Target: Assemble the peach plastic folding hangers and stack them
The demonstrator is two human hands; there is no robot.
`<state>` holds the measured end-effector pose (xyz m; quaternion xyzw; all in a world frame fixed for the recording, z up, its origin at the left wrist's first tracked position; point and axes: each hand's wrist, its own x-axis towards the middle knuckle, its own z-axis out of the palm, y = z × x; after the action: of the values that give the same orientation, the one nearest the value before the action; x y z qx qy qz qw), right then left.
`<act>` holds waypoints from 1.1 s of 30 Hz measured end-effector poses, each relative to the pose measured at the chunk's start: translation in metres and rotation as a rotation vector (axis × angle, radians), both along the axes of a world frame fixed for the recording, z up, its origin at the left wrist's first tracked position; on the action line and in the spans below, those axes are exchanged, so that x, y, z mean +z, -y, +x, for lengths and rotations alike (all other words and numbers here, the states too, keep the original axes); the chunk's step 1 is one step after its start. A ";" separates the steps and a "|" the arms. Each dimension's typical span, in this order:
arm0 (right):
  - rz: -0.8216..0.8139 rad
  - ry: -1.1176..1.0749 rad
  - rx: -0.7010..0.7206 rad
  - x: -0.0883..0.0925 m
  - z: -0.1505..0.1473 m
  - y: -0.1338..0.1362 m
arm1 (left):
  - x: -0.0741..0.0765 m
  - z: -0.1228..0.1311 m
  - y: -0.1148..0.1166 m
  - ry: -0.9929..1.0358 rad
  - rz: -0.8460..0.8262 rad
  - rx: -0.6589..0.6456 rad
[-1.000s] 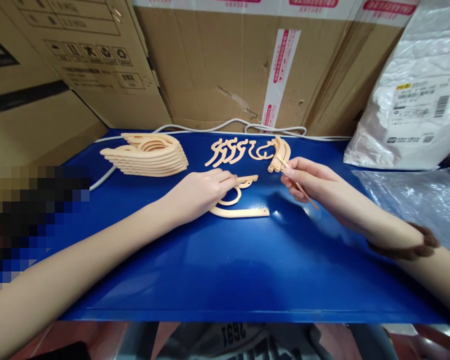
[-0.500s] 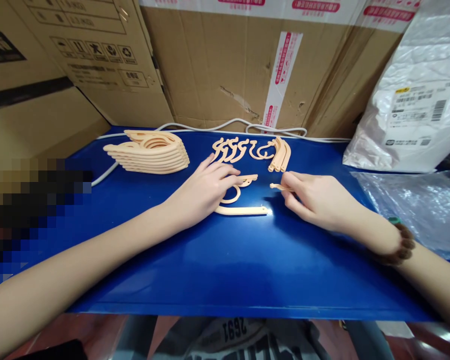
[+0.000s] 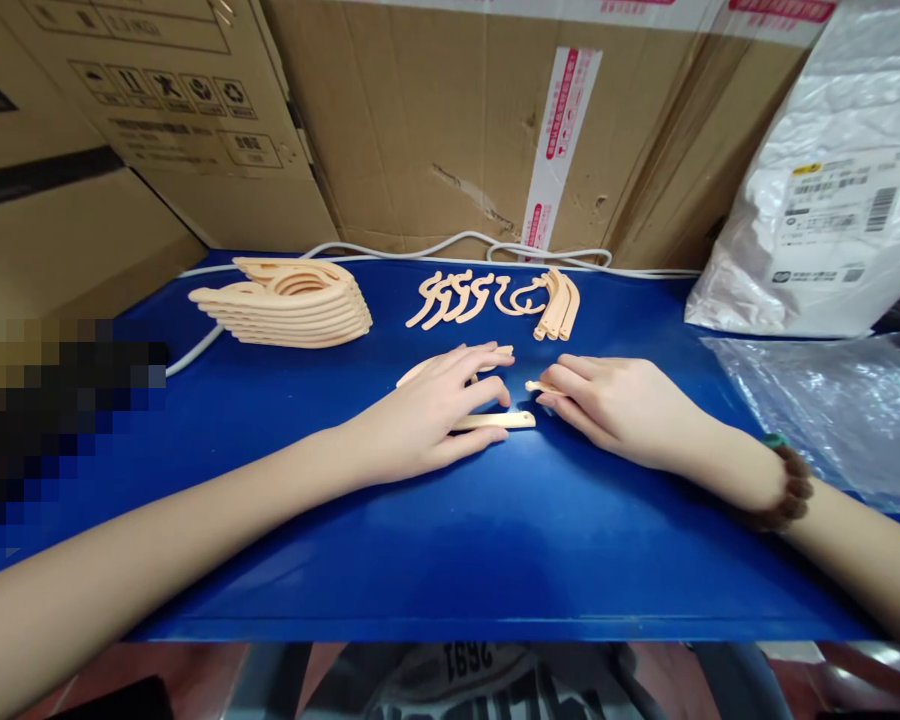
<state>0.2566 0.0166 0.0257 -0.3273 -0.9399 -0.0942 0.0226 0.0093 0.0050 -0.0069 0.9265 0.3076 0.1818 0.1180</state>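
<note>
My left hand (image 3: 439,410) lies over cream plastic hanger pieces on the blue table, its fingers spread and the thumb apart. A straight hanger arm (image 3: 514,420) with a hole at its end sticks out between thumb and index finger. Beyond the fingers, the tip of another cream piece (image 3: 504,351) shows; the hand covers the middle. To the right, my right hand (image 3: 607,405) is closed in a pinch on a small cream hook (image 3: 534,386). Only the hook's knobbed end is visible, pointing left towards the hanger arm without touching it.
A stack of cream hangers (image 3: 285,305) stands at the back left. Several loose hooks (image 3: 450,300) and a few curved arms (image 3: 559,305) lie at the back. Cardboard boxes (image 3: 435,130), a white cable (image 3: 390,248), a white parcel bag (image 3: 802,220) and clear plastic (image 3: 810,410) surround the table.
My left hand has shifted nearer and to the right, spreading over the hanger pieces and the straight arm. My right hand has moved slightly left and nearer with the hook.
</note>
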 end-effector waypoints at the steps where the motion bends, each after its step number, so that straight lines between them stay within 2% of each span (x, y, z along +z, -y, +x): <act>1: -0.005 -0.002 -0.008 0.000 0.000 0.000 | 0.000 0.000 0.000 0.002 -0.009 -0.003; 8: -0.108 -0.082 -0.073 0.002 0.000 0.000 | 0.001 0.001 -0.001 0.037 -0.026 -0.033; 18: -0.399 -0.274 -0.134 0.002 -0.001 0.004 | 0.003 0.000 -0.002 0.206 -0.077 0.000; 33: -0.384 -0.368 -0.074 -0.012 -0.002 0.003 | 0.001 0.002 -0.002 0.138 -0.066 0.030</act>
<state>0.2550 0.0135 0.0139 -0.3713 -0.9081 0.1461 0.1270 0.0113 0.0067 -0.0054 0.9026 0.3186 0.2367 0.1665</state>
